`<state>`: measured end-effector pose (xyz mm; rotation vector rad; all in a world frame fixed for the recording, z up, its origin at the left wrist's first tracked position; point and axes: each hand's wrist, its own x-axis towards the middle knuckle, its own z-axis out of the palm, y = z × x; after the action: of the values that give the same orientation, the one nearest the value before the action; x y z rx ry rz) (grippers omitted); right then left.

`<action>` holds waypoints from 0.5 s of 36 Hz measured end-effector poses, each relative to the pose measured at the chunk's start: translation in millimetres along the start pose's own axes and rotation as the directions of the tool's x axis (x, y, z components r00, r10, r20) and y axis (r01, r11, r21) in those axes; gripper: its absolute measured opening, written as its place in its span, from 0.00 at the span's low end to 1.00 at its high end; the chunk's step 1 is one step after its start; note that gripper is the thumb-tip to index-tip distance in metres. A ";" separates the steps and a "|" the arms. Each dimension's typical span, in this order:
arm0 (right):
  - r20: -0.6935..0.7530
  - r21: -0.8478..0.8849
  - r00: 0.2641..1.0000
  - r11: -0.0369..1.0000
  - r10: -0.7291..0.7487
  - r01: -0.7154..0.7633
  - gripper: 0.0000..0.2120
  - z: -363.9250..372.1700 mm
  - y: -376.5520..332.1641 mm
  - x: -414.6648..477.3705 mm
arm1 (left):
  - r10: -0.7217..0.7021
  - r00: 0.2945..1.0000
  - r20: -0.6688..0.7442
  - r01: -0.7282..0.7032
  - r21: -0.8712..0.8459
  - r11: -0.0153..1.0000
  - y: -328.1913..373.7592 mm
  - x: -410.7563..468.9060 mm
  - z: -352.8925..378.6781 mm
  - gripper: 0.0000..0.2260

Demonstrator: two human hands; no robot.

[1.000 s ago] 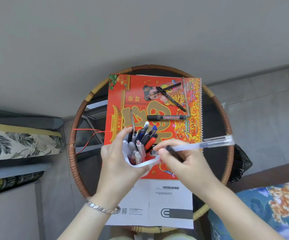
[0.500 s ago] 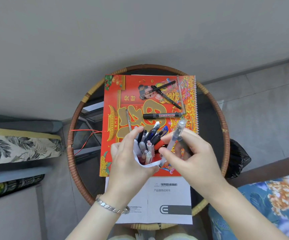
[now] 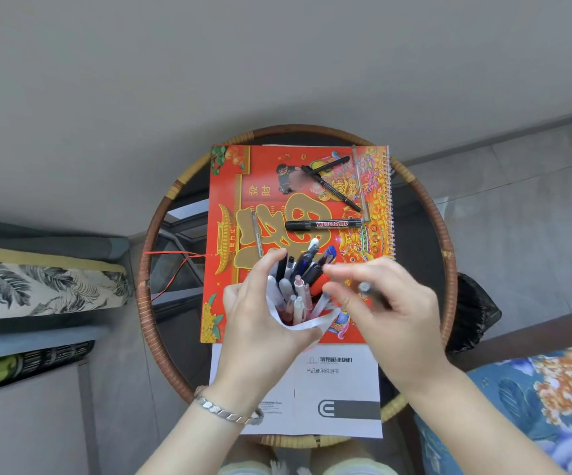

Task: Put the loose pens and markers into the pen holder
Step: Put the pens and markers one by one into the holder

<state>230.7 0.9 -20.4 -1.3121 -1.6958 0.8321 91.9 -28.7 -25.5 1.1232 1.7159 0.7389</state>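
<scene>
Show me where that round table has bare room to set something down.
Bare glass shows between the calendar and the rattan rim on either side. The calendar's top-left corner holds no pens. Crowded: its top right, with the whiteboard marker and black pens, and the middle, where the left hand holds the pen holder beside the right hand gripping a pen.

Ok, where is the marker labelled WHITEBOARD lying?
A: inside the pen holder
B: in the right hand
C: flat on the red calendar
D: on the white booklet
C: the whiteboard marker lies flat on the red calendar, beyond the pen holder that the left hand grips; the right hand holds a different, dark pen.
</scene>
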 end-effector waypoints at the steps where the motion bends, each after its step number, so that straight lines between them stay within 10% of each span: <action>1: 0.021 -0.085 0.998 0.995 -0.054 0.056 0.06 2.4 4.4 -3.3 | 0.005 1.000 -0.003 -0.005 -0.001 1.000 1.0 -0.7 -0.2 0.36; 6: 0.094 -0.235 0.996 0.972 0.000 0.023 0.12 4.4 9.9 -10.7 | 0.037 0.999 0.009 -0.037 0.020 0.999 2.2 -0.5 0.0 0.36; 9: 0.169 0.043 0.923 0.933 0.345 -0.357 0.13 -1.9 -1.4 -6.4 | 0.016 1.000 -0.006 -0.016 0.020 1.000 1.5 2.7 -1.4 0.36; 13: 0.266 0.333 0.667 0.583 0.696 -0.741 0.17 -11.2 9.9 2.1 | -0.003 0.999 -0.032 0.004 0.029 1.000 -2.5 6.6 -5.6 0.38; 18: 0.432 0.647 0.460 0.088 0.776 -0.757 0.10 -24.5 12.0 12.9 | -0.032 0.999 -0.042 0.034 0.047 0.998 -8.1 6.5 -13.5 0.38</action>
<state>256.2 16.9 -17.2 -1.4457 -0.2037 1.9069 75.6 -25.9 -29.4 1.1162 1.7908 0.7081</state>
